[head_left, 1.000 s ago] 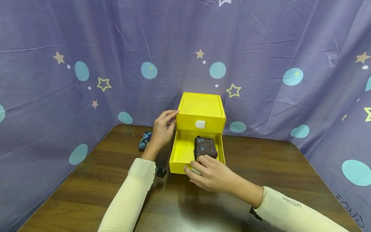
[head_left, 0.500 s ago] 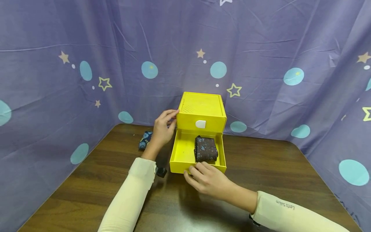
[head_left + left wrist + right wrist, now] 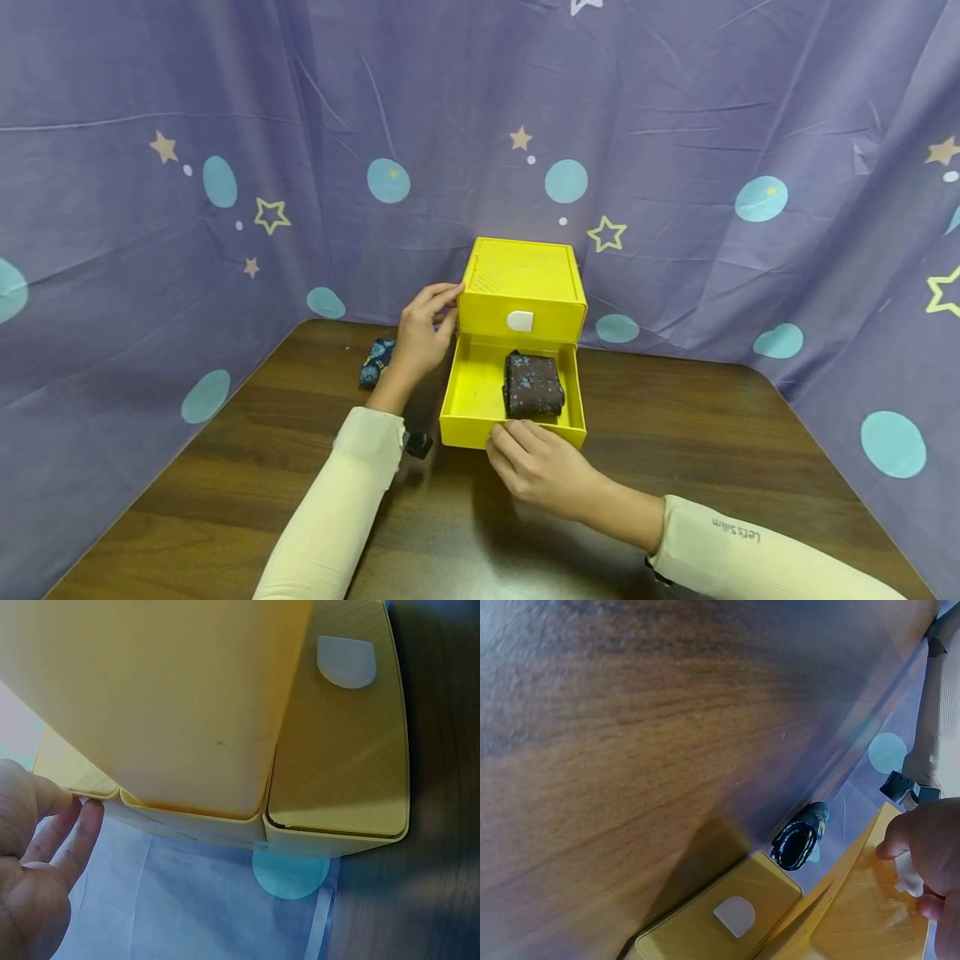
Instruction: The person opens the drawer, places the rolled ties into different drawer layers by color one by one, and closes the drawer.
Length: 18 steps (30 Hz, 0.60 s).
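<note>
We've got the yellow box (image 3: 522, 287) at the table's (image 3: 750, 433) far middle, bottom drawer (image 3: 472, 392) pulled out toward us with one dark sock roll (image 3: 533, 385) already in its right half. Second roll (image 3: 374, 361) sits outside, left of the box. Left hand (image 3: 420, 333) braces the box's left top edge with loosely bent fingers; right hand (image 3: 536, 465) grips the drawer's near front wall.

Right hand (image 3: 542, 471) on open yellow drawer (image 3: 480, 392), dark bundle (image 3: 532, 385) inside.

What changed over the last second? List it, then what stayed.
The right hand drew back off the dark folded sock to the front wall of the open lower drawer, its fingers on the front. The left hand stays on the yellow drawer box; the sock lies unmoved.
</note>
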Available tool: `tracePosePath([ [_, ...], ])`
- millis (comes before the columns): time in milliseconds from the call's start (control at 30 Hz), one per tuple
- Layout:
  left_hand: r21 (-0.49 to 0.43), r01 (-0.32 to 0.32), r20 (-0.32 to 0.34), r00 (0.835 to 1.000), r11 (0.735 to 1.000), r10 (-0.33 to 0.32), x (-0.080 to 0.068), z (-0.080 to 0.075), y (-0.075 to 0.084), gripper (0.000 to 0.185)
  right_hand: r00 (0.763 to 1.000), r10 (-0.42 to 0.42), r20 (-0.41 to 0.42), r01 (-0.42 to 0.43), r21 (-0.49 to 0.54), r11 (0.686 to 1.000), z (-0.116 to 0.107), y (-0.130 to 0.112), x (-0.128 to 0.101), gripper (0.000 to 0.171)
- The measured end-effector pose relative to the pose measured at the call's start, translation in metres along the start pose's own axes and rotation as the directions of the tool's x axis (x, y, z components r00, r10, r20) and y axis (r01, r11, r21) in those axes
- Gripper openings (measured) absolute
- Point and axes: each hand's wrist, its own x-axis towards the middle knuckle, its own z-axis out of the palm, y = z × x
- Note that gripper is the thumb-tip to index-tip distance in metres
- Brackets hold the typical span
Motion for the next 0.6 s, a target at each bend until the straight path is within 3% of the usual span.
tracePosePath([
  [267, -0.003, 0.0, -0.003, 1.0, 1.0, 0.0, -0.0001, -0.0011, 0.0016, 0.04, 0.999, 0.005, -0.047, -0.004, 0.014, 1.0, 0.0035, 0.0039, 0.0023, 0.029],
  [600, 0.0, -0.006, -0.001, 1.0, 1.0, 0.006, 0.0007, -0.0009, 0.0025, 0.038, 0.997, -0.009, -0.076, 0.008, -0.022, 1.0, 0.0042, 0.01, 0.0039, 0.04],
])
